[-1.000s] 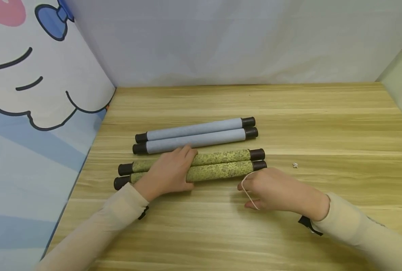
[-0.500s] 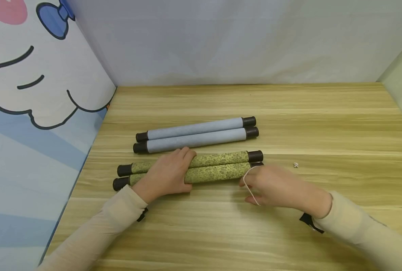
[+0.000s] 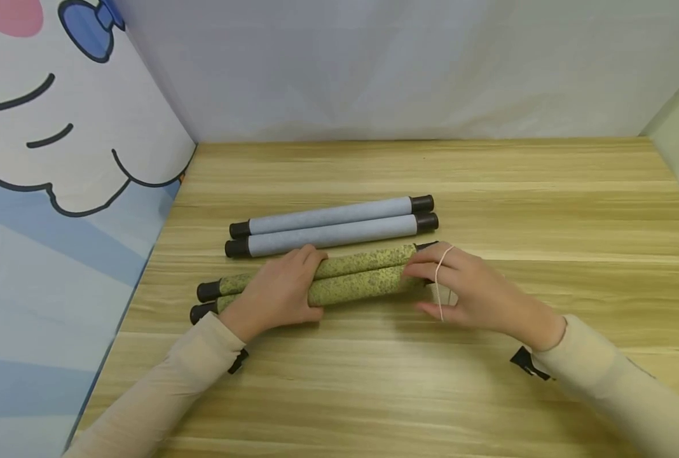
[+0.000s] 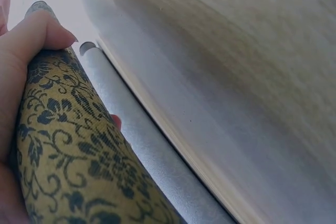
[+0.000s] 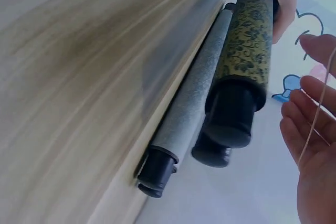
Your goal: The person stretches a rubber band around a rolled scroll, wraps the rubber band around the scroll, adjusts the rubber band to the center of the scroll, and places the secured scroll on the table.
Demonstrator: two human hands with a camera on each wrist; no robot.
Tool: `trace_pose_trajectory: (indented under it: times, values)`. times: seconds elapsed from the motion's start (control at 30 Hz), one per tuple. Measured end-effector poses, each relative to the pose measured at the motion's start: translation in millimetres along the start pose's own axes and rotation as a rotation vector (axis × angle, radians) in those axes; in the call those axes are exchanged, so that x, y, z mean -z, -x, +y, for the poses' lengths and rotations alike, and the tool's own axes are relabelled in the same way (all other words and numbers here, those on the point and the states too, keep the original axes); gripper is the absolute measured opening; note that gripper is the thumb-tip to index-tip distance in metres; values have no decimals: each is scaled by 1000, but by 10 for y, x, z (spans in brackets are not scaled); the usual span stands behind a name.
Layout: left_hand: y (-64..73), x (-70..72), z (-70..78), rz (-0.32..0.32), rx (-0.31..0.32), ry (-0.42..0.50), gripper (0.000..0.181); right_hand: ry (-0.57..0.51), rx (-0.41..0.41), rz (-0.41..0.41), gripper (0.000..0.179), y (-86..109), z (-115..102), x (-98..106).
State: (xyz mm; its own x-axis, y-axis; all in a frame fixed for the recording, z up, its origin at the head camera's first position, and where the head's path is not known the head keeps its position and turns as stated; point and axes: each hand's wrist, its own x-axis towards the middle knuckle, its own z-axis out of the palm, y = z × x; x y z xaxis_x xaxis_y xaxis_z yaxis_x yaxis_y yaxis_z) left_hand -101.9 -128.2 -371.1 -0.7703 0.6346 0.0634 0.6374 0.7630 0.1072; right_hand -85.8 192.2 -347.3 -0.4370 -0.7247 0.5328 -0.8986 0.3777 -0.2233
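Two rolled scrolls [image 3: 359, 286] in yellow-green floral cloth, with dark end knobs, lie side by side in the head view. My left hand [image 3: 276, 289] grips both of them left of their middle, and their right ends tilt up off the table. Around the spread fingers of my right hand [image 3: 477, 286] runs a thin white rubber band [image 5: 317, 114], stretched into a loop. That hand is at the scrolls' right end, its fingertips overlapping the near scroll in the head view; the right wrist view shows a gap between them. The far right knobs are partly hidden behind the fingers.
Two pale blue scrolls [image 3: 334, 234] with dark knobs lie parallel just behind the patterned pair, on the wood-grain table [image 3: 545, 203]. A white curtain [image 3: 397, 76] closes off the back, and a cartoon-printed panel [image 3: 88, 165] borders the left.
My right hand has risen and its fingers have spread, stretching the rubber band wider. The right ends of the patterned scrolls have lifted. My left hand keeps its grip.
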Motion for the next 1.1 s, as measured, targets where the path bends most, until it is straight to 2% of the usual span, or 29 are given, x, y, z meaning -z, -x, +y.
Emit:
trace_pose_trajectory:
  times: [0.2, 0.33, 0.57, 0.77, 0.9, 1.1]
  values:
    - [-1, 10, -8, 22, 3, 27, 80, -92, -82, 63, 45, 53, 94, -23]
    - [8, 26, -7, 30, 10, 41, 81, -132, -132, 81, 51, 74, 138, -37]
    - [34, 45, -2, 55, -20, 48, 80, -186, -194, 125, 60, 97, 208, -59]
    - [54, 63, -11, 65, -37, 62, 82, -250, -251, 85, 74, 118, 216, -59]
    - [61, 72, -13, 71, -73, 59, 83, -310, -266, 59, 86, 118, 204, -73]
    - [87, 79, -30, 95, -156, -12, 87, -378, -253, 20, 80, 104, 183, -73]
